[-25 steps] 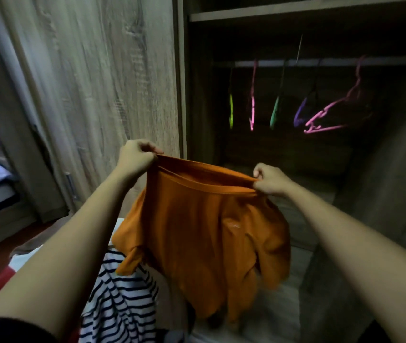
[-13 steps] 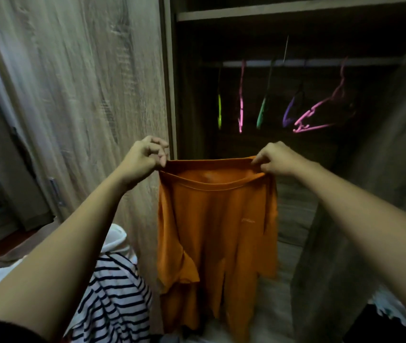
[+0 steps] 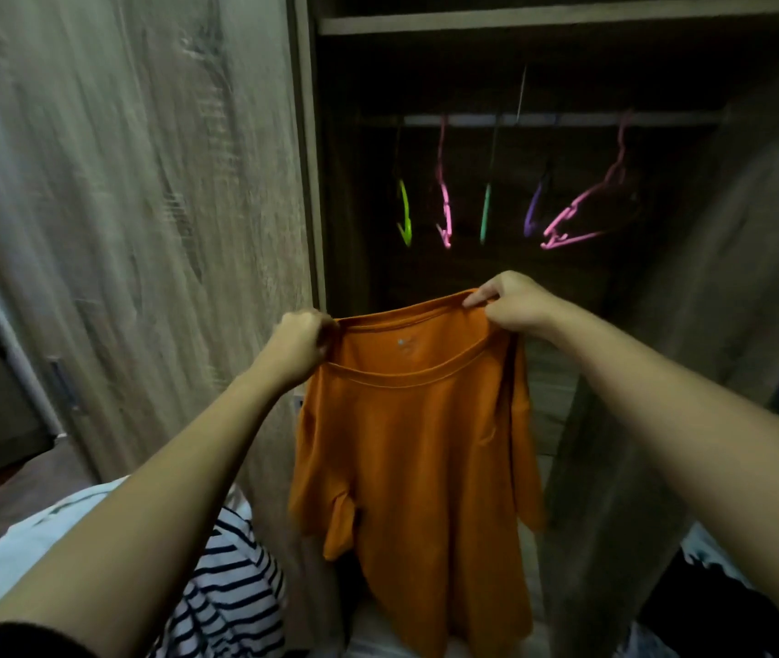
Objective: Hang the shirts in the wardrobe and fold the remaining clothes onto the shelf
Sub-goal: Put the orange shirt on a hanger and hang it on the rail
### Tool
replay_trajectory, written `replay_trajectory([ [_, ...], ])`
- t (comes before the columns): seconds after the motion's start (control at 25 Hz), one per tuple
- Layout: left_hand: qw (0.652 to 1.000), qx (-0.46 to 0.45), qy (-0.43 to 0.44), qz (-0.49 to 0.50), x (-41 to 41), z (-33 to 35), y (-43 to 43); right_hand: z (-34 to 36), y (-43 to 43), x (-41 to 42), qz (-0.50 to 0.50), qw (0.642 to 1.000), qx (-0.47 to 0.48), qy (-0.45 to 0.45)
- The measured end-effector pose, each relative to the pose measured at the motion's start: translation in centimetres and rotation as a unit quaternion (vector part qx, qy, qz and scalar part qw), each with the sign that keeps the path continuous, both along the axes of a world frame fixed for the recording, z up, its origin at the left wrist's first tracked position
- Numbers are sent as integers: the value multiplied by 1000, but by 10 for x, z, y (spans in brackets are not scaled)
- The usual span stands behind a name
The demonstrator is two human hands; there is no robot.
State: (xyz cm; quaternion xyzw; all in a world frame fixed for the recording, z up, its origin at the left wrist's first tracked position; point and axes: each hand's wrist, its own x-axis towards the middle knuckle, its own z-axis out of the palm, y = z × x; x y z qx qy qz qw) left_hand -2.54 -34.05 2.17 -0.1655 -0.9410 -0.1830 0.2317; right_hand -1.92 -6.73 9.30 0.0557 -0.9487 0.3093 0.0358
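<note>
Both hands pinch the shirt [image 3: 416,448] at its neckline, left hand [image 3: 299,344] and right hand [image 3: 508,303] closed on opposite sides, so it hangs flat before the wardrobe. 5 hangers [image 3: 568,220] wait empty on the far rail [image 3: 568,119]. Striped garment [image 3: 231,591] lies near left.

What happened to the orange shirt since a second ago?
The orange shirt was bunched up low; both hands lifted it and spread it, so it hangs long and flat. The left hand and right hand still pinch its collar. The hangers stay empty on the rail.
</note>
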Motion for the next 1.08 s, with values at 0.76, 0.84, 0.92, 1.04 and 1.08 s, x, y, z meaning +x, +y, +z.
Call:
replay_trajectory([
  [0.76, 953, 294, -34, 68, -137, 84, 122, 42, 39, -62, 89, 991, 78, 61],
  [0.84, 932, 345, -56, 97, -162, 94, 134, 45, 46, -68, 100, 988, 94, 77],
  [0.92, 913, 382, -81, 116, -186, 102, 147, 49, 58, -75, 100, 986, 96, 92],
  [1.04, 912, 371, -91, 149, -209, 106, 159, 51, 67, -81, 103, 984, 100, 104],
  [1.08, 915, 365, -81, 151, -214, 108, 162, 50, 69, -84, 107, 983, 105, 110],
])
